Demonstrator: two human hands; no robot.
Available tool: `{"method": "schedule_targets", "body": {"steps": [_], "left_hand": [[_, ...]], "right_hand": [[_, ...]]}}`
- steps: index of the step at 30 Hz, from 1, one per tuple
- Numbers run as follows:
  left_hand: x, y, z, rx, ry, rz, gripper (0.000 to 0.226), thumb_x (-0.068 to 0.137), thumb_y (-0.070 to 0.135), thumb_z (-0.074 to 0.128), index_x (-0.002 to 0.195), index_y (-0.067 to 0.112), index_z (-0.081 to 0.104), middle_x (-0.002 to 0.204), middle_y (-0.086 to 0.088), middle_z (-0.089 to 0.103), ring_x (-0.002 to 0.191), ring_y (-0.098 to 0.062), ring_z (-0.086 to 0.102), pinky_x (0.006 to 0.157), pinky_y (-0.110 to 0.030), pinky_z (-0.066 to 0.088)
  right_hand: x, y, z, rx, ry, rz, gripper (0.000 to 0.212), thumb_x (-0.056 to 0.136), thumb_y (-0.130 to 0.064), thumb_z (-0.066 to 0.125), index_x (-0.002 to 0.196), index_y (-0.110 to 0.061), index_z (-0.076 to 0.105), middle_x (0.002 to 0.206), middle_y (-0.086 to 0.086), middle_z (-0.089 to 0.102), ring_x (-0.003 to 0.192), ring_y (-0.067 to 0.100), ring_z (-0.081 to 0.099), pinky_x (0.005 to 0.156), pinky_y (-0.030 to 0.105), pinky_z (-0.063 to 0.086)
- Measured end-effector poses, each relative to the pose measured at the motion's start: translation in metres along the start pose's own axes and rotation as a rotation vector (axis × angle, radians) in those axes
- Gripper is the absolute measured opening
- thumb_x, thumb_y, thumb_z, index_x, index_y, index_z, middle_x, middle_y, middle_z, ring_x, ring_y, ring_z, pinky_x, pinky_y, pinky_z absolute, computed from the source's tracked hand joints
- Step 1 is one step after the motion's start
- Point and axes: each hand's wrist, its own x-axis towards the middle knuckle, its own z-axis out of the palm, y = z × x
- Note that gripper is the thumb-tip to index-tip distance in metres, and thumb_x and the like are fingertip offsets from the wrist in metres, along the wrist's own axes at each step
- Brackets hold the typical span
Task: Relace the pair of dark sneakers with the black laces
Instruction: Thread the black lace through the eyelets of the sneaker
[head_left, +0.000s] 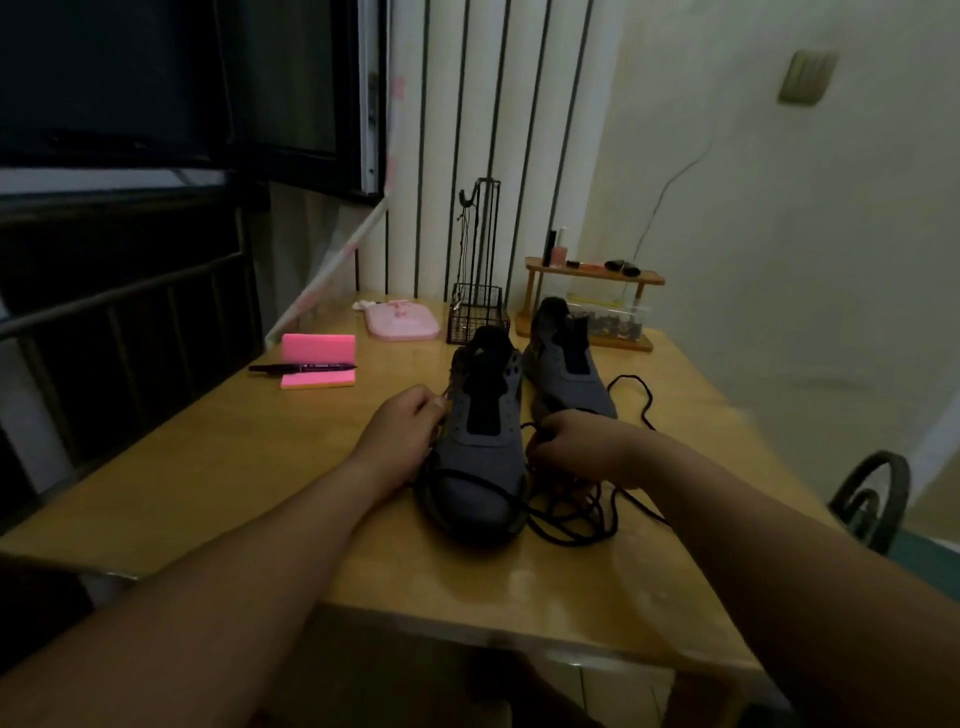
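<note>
Two dark sneakers stand on the wooden table (218, 467), toes toward the person. The near sneaker (480, 447) sits in the middle between both hands, its eyelet rows bare and its black tongue showing. The far sneaker (566, 371) stands just behind it and to the right, also unlaced.

The black laces (571, 514) lie in a loose tangle on the table just right of the near sneaker's toe. One strand crosses over the toe cap, and another loops out to the right past the far sneaker (whether that loop belongs to a second lace I cannot tell).

The left hand (410, 423) rests against the left side of the near sneaker, fingers curled, pinching a thin lace end beside the upper eyelets. The right hand (576, 441) is at the shoe's right side, fingers curled round strands of the laces just above the tangle.

Farther back on the left lies a pink sticky-note pad (318, 383) with a black marker pen (301, 367) across it and a pink block (318, 349) standing behind it. A pink tray (400, 328) lies beside a black wire basket (475, 318), and a small wooden rack (597, 276) at the back right carries small cosmetics bottles. Part of a dark chair back (872, 499) shows at the table's right edge.
</note>
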Motion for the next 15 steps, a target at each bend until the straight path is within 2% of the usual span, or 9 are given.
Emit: {"method": "schedule_targets", "body": {"steps": [2,4,6,8,11,12,15], "left_hand": [[-0.001,0.001,0.001,0.014,0.006,-0.006,0.032,0.107,0.022,0.053,0.075,0.016,0.052,0.056,0.003,0.051,0.051,-0.016,0.044,0.054,-0.031,0.034],[-0.002,0.002,0.002,0.046,0.011,0.001,0.033,0.107,0.023,0.053,0.075,0.017,0.052,0.056,0.006,0.051,0.052,-0.015,0.044,0.056,-0.032,0.034],[-0.001,0.000,0.001,0.069,0.011,0.011,0.034,0.107,0.024,0.054,0.074,0.018,0.052,0.055,0.008,0.051,0.054,-0.015,0.044,0.058,-0.033,0.035],[0.000,-0.002,0.000,0.073,0.006,0.018,0.034,0.107,0.024,0.054,0.074,0.019,0.052,0.056,0.009,0.051,0.055,-0.016,0.044,0.060,-0.033,0.035],[0.001,-0.004,-0.001,0.040,-0.006,0.027,0.035,0.108,0.025,0.054,0.073,0.021,0.052,0.056,0.008,0.051,0.055,-0.017,0.044,0.059,-0.034,0.036],[0.001,-0.005,-0.001,0.034,-0.008,0.030,0.035,0.108,0.025,0.053,0.073,0.021,0.052,0.056,0.008,0.051,0.054,-0.016,0.044,0.058,-0.034,0.035],[0.002,-0.005,-0.001,0.038,-0.008,0.035,0.034,0.108,0.025,0.053,0.074,0.021,0.053,0.057,0.006,0.052,0.052,-0.015,0.045,0.055,-0.032,0.035]], "right_hand": [[0.004,-0.004,-0.003,0.042,0.001,-0.001,0.028,0.101,-0.014,0.054,0.119,0.005,0.064,0.111,0.030,0.071,0.087,0.038,0.072,0.069,0.043,0.062],[0.007,-0.010,-0.007,0.050,0.005,-0.008,0.024,0.102,-0.014,0.054,0.115,0.003,0.066,0.108,0.024,0.073,0.093,0.038,0.075,0.063,0.036,0.063],[0.013,-0.016,-0.008,0.069,0.029,-0.012,0.024,0.106,-0.015,0.052,0.112,0.001,0.069,0.105,0.018,0.075,0.082,0.031,0.075,0.059,0.030,0.058],[0.020,-0.021,-0.007,0.093,0.084,-0.013,0.028,0.106,-0.016,0.051,0.111,0.003,0.071,0.104,0.019,0.075,0.070,0.025,0.066,0.060,0.031,0.053],[0.029,-0.018,-0.005,0.132,0.169,0.004,0.032,0.105,-0.016,0.054,0.114,0.010,0.070,0.105,0.029,0.072,0.078,0.030,0.061,0.067,0.040,0.050],[0.030,-0.016,-0.006,0.216,0.192,0.003,0.030,0.105,-0.015,0.054,0.114,0.010,0.069,0.100,0.028,0.072,0.076,0.030,0.063,0.065,0.039,0.051],[0.028,-0.012,-0.014,0.720,0.255,0.009,0.021,0.106,-0.011,0.052,0.114,0.003,0.066,0.086,0.015,0.072,0.064,0.019,0.068,0.059,0.029,0.055]]}}
